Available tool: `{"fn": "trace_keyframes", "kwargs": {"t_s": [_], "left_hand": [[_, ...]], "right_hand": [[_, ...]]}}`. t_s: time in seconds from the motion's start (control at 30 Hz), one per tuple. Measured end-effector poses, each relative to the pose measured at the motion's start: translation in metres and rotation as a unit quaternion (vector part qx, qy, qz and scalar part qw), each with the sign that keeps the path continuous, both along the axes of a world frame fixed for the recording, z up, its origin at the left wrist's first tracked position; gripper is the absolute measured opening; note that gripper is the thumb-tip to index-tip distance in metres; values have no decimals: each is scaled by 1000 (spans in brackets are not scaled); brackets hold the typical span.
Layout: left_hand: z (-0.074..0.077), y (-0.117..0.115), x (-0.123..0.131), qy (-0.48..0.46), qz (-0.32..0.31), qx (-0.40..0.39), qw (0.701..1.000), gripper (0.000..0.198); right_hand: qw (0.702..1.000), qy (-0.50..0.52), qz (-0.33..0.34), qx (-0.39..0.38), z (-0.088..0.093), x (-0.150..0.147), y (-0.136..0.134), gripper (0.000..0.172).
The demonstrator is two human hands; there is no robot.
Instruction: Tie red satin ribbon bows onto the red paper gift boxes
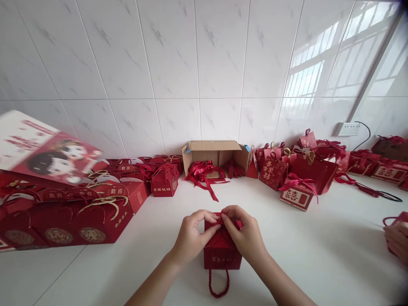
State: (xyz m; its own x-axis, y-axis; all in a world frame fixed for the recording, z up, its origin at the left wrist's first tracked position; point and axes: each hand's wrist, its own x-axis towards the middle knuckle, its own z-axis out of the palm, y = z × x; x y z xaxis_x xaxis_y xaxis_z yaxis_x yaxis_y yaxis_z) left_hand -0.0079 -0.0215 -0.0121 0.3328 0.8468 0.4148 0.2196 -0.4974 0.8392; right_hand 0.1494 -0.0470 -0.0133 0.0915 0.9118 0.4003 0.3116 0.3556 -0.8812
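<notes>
A small dark red gift box (222,258) with faint gold lettering stands on the white table in front of me. From its near side a braided red cord handle (219,294) hangs down onto the table. Over the top of the box, my left hand (193,235) pinches a red ribbon (219,220) between thumb and fingertips. My right hand (244,233) is closed on the same ribbon, its fingertips almost touching the left ones. The fingers hide much of the ribbon and the box's top.
Red gift boxes (92,216) crowd the left, below a blurred printed bag (57,148). An open cardboard box (212,145) holds red ribbons at the wall. More gift boxes (296,195) and bags stand right. Another person's hand (398,238) holds a red box at the right edge.
</notes>
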Motion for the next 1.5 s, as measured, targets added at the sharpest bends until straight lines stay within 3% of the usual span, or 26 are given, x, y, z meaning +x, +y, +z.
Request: {"fn": "trace_keyframes", "kwargs": {"t_s": [0.2,0.37,0.5,0.63,0.73,0.9,1.03,1.17,1.3,1.4,1.5], "left_hand": [[-1,1,3,3,28,39,999,7],[-1,2,3,11,31,43,999,6],[-1,3,3,10,36,41,998,7],[0,7,5,-2,28,10,1000,6],[1,11,8,-17,25,-21,999,8],[6,7,3,-5,73,10,997,11],[13,-5,-1,83,44,33,995,8],[15,-10,2,100,76,17,992,10],[14,-8,3,96,68,-6,993,12],[16,-8,2,107,54,7,993,13],[22,-9,-1,128,29,24,991,13]], "right_hand": [[997,-78,26,16,4,5,-8,21],[995,-95,-14,5,0,6,-8,17],[997,-55,-9,-60,4,7,-6,14],[982,5,102,-161,13,10,-5,24],[968,54,166,-179,14,12,-4,29],[958,160,141,-192,6,9,-2,32],[961,158,127,-190,7,7,-8,33],[963,143,133,-187,13,10,-18,38],[971,60,146,-182,16,18,-28,39],[984,-78,103,-122,17,21,-33,30],[972,-228,37,-46,17,22,-37,24]]}}
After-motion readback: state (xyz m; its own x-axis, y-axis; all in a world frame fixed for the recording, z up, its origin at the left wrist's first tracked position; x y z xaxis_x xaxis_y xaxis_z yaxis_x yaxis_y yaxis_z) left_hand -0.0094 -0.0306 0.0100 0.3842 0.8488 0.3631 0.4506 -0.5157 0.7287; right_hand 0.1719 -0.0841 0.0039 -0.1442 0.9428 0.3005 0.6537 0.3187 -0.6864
